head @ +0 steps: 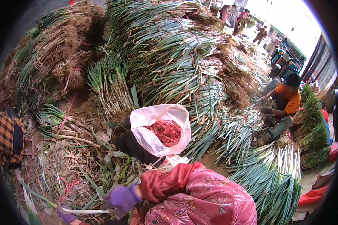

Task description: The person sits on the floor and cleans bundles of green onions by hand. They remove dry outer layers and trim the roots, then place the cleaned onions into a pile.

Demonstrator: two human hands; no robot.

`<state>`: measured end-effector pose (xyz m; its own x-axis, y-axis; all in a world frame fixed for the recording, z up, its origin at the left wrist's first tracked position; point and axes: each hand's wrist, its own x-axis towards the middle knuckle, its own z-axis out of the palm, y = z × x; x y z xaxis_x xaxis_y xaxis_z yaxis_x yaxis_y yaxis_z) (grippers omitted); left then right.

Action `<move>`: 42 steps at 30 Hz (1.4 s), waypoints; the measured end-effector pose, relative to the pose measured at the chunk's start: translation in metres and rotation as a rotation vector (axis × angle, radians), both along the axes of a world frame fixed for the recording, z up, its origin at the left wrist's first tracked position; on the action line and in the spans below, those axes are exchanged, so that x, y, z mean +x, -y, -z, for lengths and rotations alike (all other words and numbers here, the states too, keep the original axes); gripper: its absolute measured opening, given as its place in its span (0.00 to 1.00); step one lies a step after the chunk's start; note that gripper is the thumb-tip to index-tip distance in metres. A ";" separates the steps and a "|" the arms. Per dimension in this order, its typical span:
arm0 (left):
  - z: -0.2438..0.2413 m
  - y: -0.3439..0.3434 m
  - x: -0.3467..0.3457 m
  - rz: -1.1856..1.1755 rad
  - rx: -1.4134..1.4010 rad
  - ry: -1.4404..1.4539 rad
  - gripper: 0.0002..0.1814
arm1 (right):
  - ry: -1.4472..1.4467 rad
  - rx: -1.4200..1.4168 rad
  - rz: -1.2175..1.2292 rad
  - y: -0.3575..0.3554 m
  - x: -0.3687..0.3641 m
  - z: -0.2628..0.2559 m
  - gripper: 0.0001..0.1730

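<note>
My left hand (66,213), in a purple glove, is closed around a green onion stalk (87,211) at the lower left. The stalk's white part points right and its green leaves trail up to the left. My right hand (123,198), also in a purple glove, is blurred at the root end of the stalk; its grip is unclear. Peeled leaves and husks (59,166) cover the ground beyond my hands. An open white sack (138,121) holding red ties (166,132) stands beside my dark-clad leg.
Tall piles of green onions (163,56) rise ahead, with a bundle (115,90) before them. Cleaned onions (276,174) lie at right, near a seated person in an orange shirt (291,102). A person's checked sleeve (2,137) shows at left; several people and a three-wheeler (287,62) are behind.
</note>
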<state>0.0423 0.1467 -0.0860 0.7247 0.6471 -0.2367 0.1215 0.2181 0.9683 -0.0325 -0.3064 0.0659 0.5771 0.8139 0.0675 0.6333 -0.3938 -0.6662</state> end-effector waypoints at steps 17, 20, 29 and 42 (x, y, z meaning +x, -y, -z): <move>-0.067 0.063 -0.022 0.010 -0.027 -0.033 0.14 | -0.639 0.378 -0.181 0.022 -0.034 0.032 0.09; -0.039 0.012 -0.025 -0.046 -0.120 0.053 0.14 | -0.752 0.459 -0.353 0.065 -0.041 0.025 0.08; -0.064 0.051 -0.034 -0.011 -0.072 0.147 0.14 | -0.152 0.115 0.141 0.004 -0.008 0.038 0.27; -0.157 0.079 -0.239 -0.602 0.132 0.594 0.20 | -0.365 0.056 -0.360 -0.084 -0.067 0.034 0.11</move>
<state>-0.1964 0.0676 0.0710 0.2289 0.9570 0.1781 -0.5145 -0.0364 0.8567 -0.0993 -0.2224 0.0320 0.2549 0.9663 -0.0370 0.4446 -0.1510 -0.8829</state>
